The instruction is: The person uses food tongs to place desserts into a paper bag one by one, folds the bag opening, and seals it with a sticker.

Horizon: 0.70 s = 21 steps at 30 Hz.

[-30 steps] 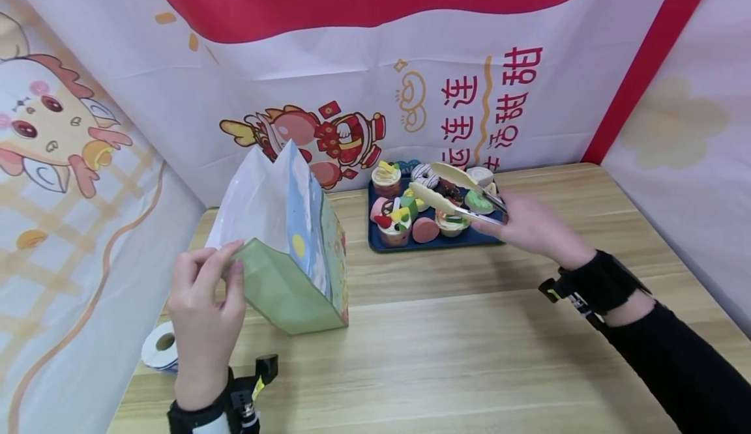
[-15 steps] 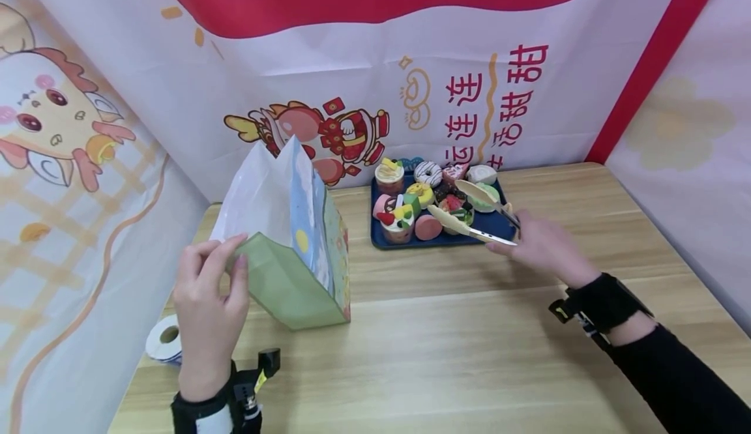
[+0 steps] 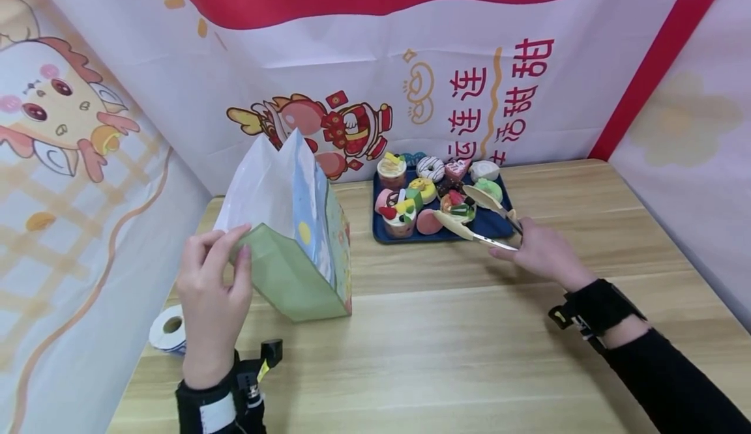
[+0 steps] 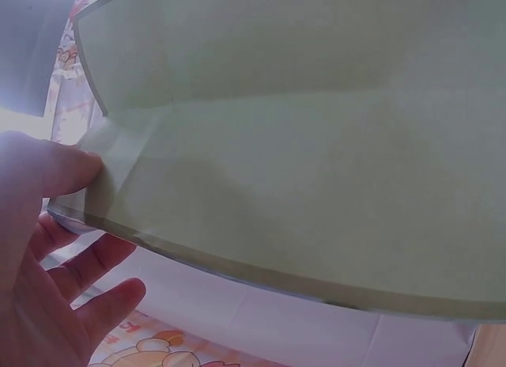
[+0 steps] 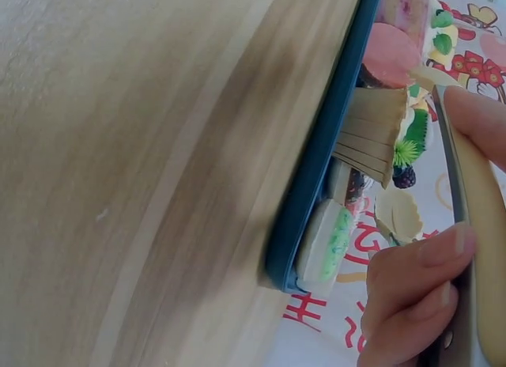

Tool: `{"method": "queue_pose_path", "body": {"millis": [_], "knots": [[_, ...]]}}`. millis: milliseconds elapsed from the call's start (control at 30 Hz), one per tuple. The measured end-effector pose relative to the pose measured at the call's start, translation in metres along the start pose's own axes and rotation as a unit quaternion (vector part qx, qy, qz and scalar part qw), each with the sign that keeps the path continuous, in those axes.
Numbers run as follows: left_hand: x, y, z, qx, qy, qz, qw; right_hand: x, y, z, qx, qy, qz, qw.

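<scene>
My left hand (image 3: 214, 297) pinches the upper edge of a paper bag (image 3: 296, 274), green on its side and white inside; the thumb lies on the green side in the left wrist view. The bag stands with its mouth spread. My right hand (image 3: 545, 251) holds metal tongs with cream tips (image 3: 454, 227). Those tips are parted on either side of a fruit-topped cupcake (image 3: 456, 206) at the front of the blue tray (image 3: 495, 227). In the right wrist view, the cupcake's pleated wrapper (image 5: 371, 130) shows; whether the tips touch it I cannot tell.
Around the cupcake on the tray sit a yellow donut (image 3: 424, 189), a striped donut (image 3: 431, 168), a pink macaron (image 3: 429, 222), a green pastry (image 3: 488, 189) and several other sweets. A white roll (image 3: 168, 330) stands left behind my left wrist. A printed cloth (image 3: 328, 49) backs the table.
My right hand has moved the tongs rightward and toward me, from over the tray's middle to around the front cupcake. My left hand keeps its pinch on the bag. The head view shifted slightly.
</scene>
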<state>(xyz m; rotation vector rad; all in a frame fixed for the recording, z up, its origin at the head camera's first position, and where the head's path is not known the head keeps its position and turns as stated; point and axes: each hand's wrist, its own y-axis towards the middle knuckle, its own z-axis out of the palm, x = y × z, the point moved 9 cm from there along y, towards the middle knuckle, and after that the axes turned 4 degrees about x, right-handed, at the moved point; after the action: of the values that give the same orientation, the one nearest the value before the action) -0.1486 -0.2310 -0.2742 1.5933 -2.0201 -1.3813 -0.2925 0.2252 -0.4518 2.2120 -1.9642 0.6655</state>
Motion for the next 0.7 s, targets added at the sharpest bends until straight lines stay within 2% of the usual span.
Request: {"method": "queue_pose_path", "body": {"millis": [167,400,700], "knots": [[-0.002,0.002,0.001,0.002,-0.001,0.001,1.0000,-0.004,-0.001,0.001,-0.002,0.006,-0.004,1.0000],[-0.001,0.001,0.001,0.002,-0.001,-0.004,1.0000,-0.011,-0.002,0.005,0.016,0.021,0.004,0.9996],[0.000,0.002,0.002,0.003,0.000,-0.004,1.0000,-0.010,0.002,0.007,0.009,-0.001,-0.012,0.9999]]}}
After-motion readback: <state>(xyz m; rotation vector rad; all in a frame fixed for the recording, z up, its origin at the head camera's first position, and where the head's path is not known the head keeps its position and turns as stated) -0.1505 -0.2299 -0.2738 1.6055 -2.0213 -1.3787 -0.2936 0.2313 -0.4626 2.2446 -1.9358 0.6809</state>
